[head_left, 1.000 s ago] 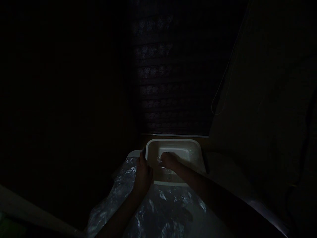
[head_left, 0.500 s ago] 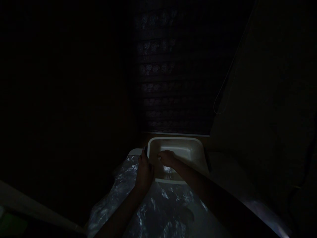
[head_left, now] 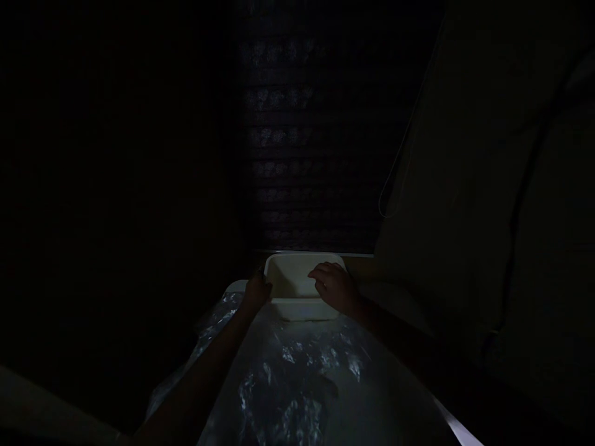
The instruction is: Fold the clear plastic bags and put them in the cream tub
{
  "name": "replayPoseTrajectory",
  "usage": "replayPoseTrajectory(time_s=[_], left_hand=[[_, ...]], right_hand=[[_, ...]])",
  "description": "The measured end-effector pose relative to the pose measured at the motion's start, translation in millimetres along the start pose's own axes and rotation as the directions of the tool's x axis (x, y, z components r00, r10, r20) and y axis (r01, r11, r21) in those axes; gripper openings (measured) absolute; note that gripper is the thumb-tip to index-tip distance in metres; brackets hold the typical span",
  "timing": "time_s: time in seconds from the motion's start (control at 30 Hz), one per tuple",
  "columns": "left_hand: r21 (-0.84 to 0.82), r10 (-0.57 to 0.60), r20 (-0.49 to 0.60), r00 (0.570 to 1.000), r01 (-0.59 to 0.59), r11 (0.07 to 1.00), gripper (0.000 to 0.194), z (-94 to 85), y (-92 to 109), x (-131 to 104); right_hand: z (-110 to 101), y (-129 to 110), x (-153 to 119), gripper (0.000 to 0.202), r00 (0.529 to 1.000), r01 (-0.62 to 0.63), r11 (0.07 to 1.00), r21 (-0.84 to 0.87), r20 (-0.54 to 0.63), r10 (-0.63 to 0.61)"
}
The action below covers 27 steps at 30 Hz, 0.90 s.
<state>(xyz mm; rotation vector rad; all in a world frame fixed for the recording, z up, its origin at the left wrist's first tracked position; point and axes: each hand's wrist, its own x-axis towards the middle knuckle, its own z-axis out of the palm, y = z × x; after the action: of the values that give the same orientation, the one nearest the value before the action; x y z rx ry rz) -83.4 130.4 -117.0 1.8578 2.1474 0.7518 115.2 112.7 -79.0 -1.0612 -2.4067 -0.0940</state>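
A white rectangular plastic tub (head_left: 304, 309) stands at the far end of a surface covered with clear plastic sheet. Its outer front wall shows, and the inside is partly shadowed. My left hand (head_left: 256, 291) is closed on the tub's left side, near a dark handle-like part. At the right end, my right hand (head_left: 337, 286) reaches over the rim, thumb and fingers apart, with nothing visible in it. Darkness hides whether its palm touches the rim.
Crinkled clear plastic sheet (head_left: 288, 378) spreads over the surface in front of me. Behind the tub hangs a dark patterned blind (head_left: 283, 133), with a looped cord (head_left: 385, 214) at its right. A dark cable (head_left: 514, 217) runs down the right wall. The left side is almost black.
The tub has tipped away from me, so its outer front wall shows. My right hand has left the tub's inside for its right end, and its fingers have spread. My left hand stays at the left side.
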Motion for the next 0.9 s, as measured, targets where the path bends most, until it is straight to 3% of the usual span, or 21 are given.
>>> replayPoseTrajectory(time_s=[0.1,0.23,0.37,0.43,0.53,0.63,0.73,0.8,0.9], left_hand=[[0.033,0.001,0.010,1.000,-0.001,0.999,0.022,-4.3,4,9],[0.082,0.070,-0.063,0.996,-0.065,0.995,0.025,-14.4,13,-2],[0.133,0.223,-0.162,0.961,-0.203,0.970,0.032,-25.3,21,-53],[0.181,0.438,-0.167,0.883,-0.409,0.894,0.029,-28.8,22,-88],[0.164,0.589,-0.139,0.796,-0.568,0.806,0.025,-29.6,21,-137],[0.113,0.625,-0.096,0.775,-0.615,0.780,0.024,-23.7,18,-169],[0.088,0.625,-0.091,0.775,-0.619,0.780,0.023,-13.1,20,-184],[0.076,0.628,-0.104,0.772,-0.623,0.778,0.023,-6.3,24,-190],[0.056,0.643,-0.105,0.758,-0.641,0.765,0.024,0.2,35,-196]], right_hand=[[-13,0,-28,0.024,0.999,0.029,0.999,-0.035,-0.032,-0.030],[-11,-7,-58,0.024,0.997,0.051,0.998,-0.046,0.056,-0.048],[-14,-11,-82,0.023,0.979,0.004,0.994,-0.107,0.201,0.018],[-20,-7,-97,0.024,0.964,-0.056,0.990,-0.132,0.251,0.088],[-30,3,-134,0.025,0.952,-0.143,0.975,-0.171,0.247,0.182],[-33,12,-183,0.024,0.948,-0.111,0.965,-0.238,0.265,0.175],[-27,16,-227,0.036,0.949,-0.081,0.953,-0.292,0.271,0.164],[-23,16,-243,0.038,0.946,-0.088,0.945,-0.316,0.269,0.179],[-25,12,-241,0.038,0.947,-0.148,0.939,-0.310,0.228,0.224]])
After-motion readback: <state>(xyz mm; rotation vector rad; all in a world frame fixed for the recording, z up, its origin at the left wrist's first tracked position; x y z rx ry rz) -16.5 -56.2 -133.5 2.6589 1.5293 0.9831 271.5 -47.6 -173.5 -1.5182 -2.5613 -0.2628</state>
